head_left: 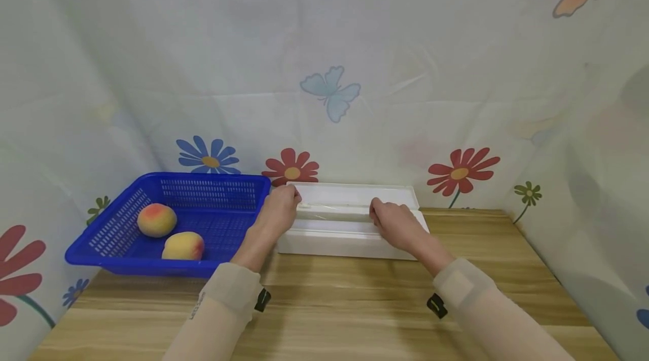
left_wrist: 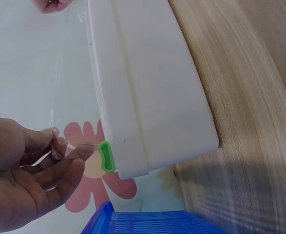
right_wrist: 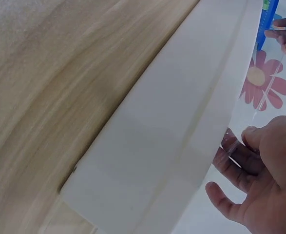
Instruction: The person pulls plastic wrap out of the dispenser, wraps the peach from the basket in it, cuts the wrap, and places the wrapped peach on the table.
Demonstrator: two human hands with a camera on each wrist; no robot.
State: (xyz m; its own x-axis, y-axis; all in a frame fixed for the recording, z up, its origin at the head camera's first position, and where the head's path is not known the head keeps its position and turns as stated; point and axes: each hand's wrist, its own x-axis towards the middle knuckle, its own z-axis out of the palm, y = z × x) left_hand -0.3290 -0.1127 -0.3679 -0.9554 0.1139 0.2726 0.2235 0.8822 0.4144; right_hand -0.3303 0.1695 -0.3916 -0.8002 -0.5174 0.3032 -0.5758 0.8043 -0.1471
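A long white cling film box (head_left: 350, 244) lies on the table with its lid (head_left: 355, 191) raised at the back. Clear cling film (head_left: 332, 212) stretches above it from one hand to the other. At the box's left end, my left hand (head_left: 278, 210) pinches one corner of the film between thumb and fingers. My right hand (head_left: 398, 224) pinches the film near the right end, its thumb and forefinger together in the right wrist view. A small green piece (left_wrist: 106, 157) sits at the box's end close to the left fingertips.
To the left stands a blue plastic basket (head_left: 88, 257) with two peaches inside, one at the back (head_left: 157, 220) and one nearer (head_left: 183, 246). Its right rim is beside my left forearm. A flower-printed curtain (head_left: 385, 124) hangs right behind the box on the wooden table (head_left: 324, 304).
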